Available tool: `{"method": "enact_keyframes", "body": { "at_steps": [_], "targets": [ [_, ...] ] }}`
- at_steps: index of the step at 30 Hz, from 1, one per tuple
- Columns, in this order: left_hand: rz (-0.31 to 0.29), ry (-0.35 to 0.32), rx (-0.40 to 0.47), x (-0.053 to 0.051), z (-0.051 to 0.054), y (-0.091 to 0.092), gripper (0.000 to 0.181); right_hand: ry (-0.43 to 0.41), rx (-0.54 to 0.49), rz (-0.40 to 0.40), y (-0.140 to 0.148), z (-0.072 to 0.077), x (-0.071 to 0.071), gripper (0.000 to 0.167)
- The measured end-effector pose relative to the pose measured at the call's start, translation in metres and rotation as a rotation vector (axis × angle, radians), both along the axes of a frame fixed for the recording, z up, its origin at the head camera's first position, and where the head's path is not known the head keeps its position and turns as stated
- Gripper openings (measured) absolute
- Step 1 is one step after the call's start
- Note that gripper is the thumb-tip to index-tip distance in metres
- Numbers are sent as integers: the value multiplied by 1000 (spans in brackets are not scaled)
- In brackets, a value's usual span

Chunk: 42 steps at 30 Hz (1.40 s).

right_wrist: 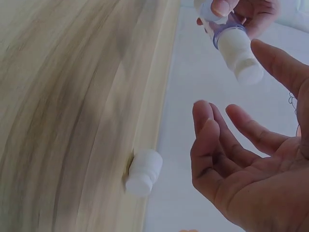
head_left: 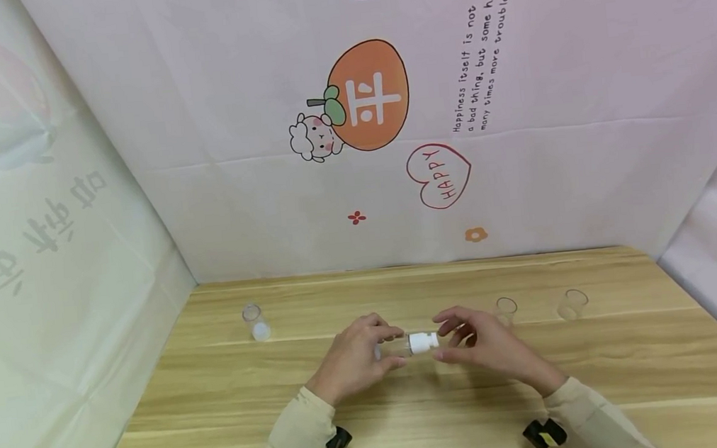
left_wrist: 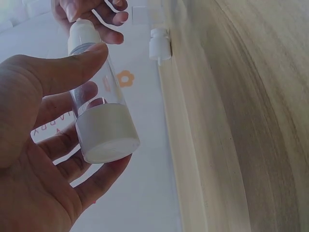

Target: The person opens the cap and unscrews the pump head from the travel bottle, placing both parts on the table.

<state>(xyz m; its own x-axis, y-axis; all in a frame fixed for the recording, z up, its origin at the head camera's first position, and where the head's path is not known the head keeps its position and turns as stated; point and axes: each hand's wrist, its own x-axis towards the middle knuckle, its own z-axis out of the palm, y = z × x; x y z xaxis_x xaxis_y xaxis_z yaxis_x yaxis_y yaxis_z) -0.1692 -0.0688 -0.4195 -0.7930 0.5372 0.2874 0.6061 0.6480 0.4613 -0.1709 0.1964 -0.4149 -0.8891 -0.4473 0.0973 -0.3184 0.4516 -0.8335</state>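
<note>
My left hand grips a small clear pump bottle, its fingers and thumb around the see-through body. In the head view the bottle lies sideways, with its white pump head pointing right. My right hand is at the pump end, fingers spread and loosely bent, holding nothing. The right wrist view shows a gap between those fingers and the pump; whether the thumb touches its tip I cannot tell. A second white pump head stands on the table, out of sight in the head view.
At the back left of the wooden table is a clear vessel with a white part at one end. Two clear cups or caps are at the right: one partly behind my right hand, another farther right. Printed cloth hangs behind.
</note>
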Motion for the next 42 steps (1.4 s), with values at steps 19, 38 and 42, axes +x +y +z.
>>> {"method": "enact_keyframes", "body": {
  "at_steps": [19,38,42],
  "targets": [
    [0,63,-25,3,0,5,36,30,33,68,-18,-2,0,24],
    [-36,67,-20,1,-2,4,37,73,4,17,-25,-2,2,18],
    [-46,69,-16,0,-3,4,36,99,0,7,-25,-3,1,17]
  ]
}}
